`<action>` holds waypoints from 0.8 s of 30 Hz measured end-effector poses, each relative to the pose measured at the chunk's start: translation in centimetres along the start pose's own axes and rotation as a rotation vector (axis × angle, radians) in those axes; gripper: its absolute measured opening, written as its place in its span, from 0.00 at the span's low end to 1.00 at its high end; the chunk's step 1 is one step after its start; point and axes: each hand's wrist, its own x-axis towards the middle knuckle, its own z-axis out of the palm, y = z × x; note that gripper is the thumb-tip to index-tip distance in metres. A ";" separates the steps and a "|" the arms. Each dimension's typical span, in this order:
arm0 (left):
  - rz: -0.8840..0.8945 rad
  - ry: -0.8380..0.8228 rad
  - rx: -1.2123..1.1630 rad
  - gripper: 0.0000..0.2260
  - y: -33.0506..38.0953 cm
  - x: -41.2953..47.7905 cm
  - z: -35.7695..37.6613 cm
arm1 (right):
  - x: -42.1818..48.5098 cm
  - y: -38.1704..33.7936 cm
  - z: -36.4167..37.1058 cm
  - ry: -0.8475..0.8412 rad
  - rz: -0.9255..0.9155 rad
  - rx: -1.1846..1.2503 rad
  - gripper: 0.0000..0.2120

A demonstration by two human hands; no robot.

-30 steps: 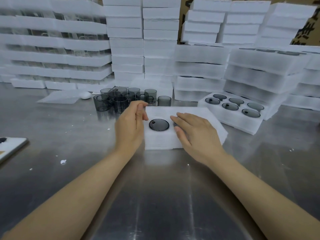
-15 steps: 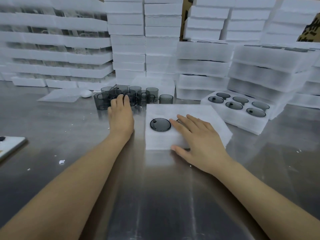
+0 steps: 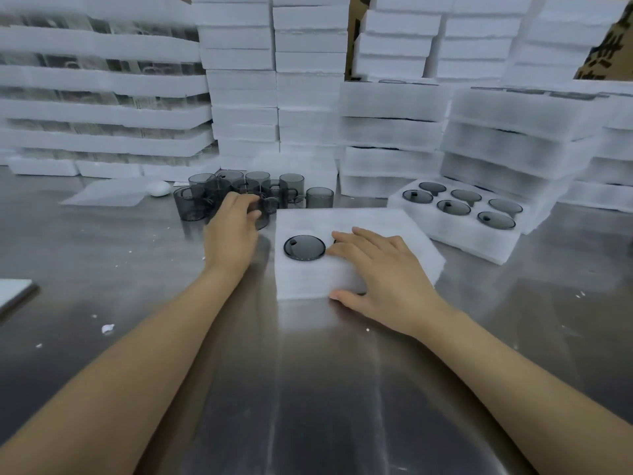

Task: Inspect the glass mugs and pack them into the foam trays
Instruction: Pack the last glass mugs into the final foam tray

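Several smoky grey glass mugs [image 3: 291, 186] stand clustered at the back of the steel table [image 3: 325, 389]. My left hand [image 3: 233, 234] is among them, its fingers curled over one mug [image 3: 265, 214] at the cluster's near edge; the hand hides most of that mug. Just right of it lies a white foam tray [image 3: 376, 221] with one mug [image 3: 304, 247] sunk into its front-left pocket. My right hand [image 3: 380, 275] lies flat on the tray top with fingers spread and the thumb at the front edge, covering the neighbouring pockets.
A second foam tray [image 3: 455, 238] at the right holds several mugs. Tall stacks of foam trays [image 3: 308, 80] wall off the back. A foam sheet [image 3: 106, 193] and a white egg-shaped object [image 3: 158, 188] lie back left, a flat white item [image 3: 13, 293] at the left edge.
My left hand left the tray's left edge, reached back into the mug cluster and curled its fingers over a mug. My right hand stayed on the tray.
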 end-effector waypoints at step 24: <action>0.751 0.164 -0.197 0.08 6.9 -5.7 -5.4 | -0.5 -2.1 0.9 0.407 -0.102 0.626 0.21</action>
